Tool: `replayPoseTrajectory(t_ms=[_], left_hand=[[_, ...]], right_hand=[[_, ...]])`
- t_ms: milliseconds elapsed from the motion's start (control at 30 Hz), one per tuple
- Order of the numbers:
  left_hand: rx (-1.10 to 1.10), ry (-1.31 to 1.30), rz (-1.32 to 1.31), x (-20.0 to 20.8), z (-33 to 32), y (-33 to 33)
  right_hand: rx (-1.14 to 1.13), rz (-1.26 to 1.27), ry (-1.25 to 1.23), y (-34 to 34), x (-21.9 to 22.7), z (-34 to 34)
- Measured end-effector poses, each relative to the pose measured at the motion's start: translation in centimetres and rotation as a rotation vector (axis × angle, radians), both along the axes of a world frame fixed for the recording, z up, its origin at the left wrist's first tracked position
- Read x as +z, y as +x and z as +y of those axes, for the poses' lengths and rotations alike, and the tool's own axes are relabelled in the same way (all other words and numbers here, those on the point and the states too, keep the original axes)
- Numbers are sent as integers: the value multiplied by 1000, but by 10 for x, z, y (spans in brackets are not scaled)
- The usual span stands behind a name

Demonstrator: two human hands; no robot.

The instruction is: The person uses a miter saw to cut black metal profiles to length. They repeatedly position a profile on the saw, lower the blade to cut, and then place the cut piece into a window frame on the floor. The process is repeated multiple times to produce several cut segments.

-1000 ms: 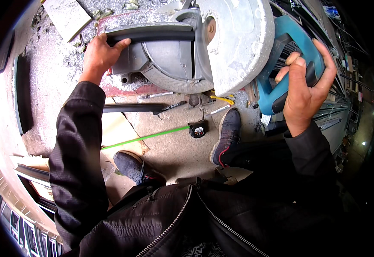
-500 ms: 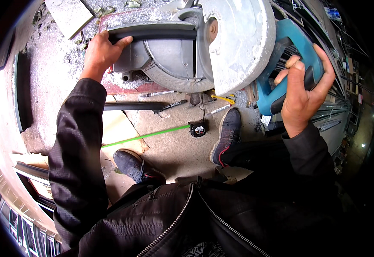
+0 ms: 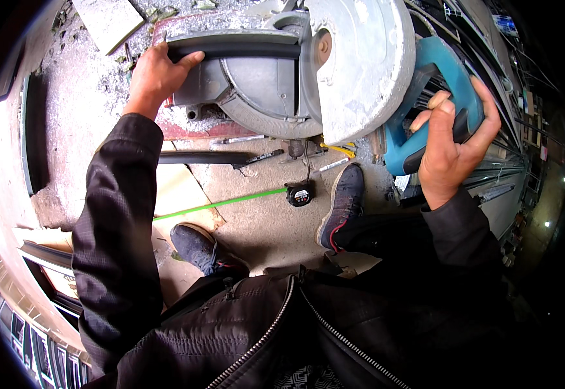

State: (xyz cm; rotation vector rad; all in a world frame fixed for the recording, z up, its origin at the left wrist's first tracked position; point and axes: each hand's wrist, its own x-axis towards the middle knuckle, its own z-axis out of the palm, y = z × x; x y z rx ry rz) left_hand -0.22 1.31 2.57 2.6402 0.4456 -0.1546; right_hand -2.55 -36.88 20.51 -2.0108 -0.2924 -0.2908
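Observation:
A miter saw (image 3: 367, 78) with a large grey blade guard stands on the floor in front of me. My left hand (image 3: 158, 74) grips the left end of a dark profile strip (image 3: 250, 50), which lies along the saw's fence across its grey base. The strip's right end reaches the guard. My right hand (image 3: 454, 139) is wrapped around the saw's teal loop handle (image 3: 448, 61), thumb on the near side and fingers through and around it. The blade itself is mostly hidden by the guard.
Below the saw lie a tape measure (image 3: 300, 193) with its green tape drawn out, a marker (image 3: 265, 157), a yellow-handled cutter (image 3: 339, 151) and another dark strip (image 3: 205, 158). Metal shavings cover the floor at upper left. Long profiles (image 3: 496, 172) are stacked at right. My shoes stand close by.
My right hand and the saw handle have shifted slightly left and down. The left hand still holds the strip in nearly the same place.

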Motion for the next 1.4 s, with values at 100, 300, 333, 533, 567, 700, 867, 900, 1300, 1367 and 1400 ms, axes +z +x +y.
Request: replayPoseTrajectory(t_ms=[100,300,333,533,567,700,867,900,1300,1367,1400], left_hand=[[-1,-11,-5,-4,2,1],[6,-32,-14,-7,2,1],[4,-32,-11,-6,2,1],[3,0,-9,-4,1,-1],[6,2,-6,-3,0,-1],[8,-25,-6,-3,1,-1],[0,-32,-36,-6,1,-1],[-2,-34,-47,-7,2,-1],[0,-18,-36,-1,0,-2],[0,-17,-30,2,-1,-2],[0,-18,-26,2,-2,-1]], right_hand=[[-5,2,-2,-2,-2,1],[5,8,-7,-5,-7,-4],[17,6,-11,-6,-8,-6],[0,-3,-10,-11,-15,-4],[-6,1,-10,-12,-16,-4],[-16,10,0,-15,-18,-3],[-6,0,23,-17,-26,-6],[-6,0,23,-18,-26,-6],[-38,-28,1,-26,-41,-5],[-30,-32,0,-26,-41,-6],[-26,-34,2,-25,-41,-7]])
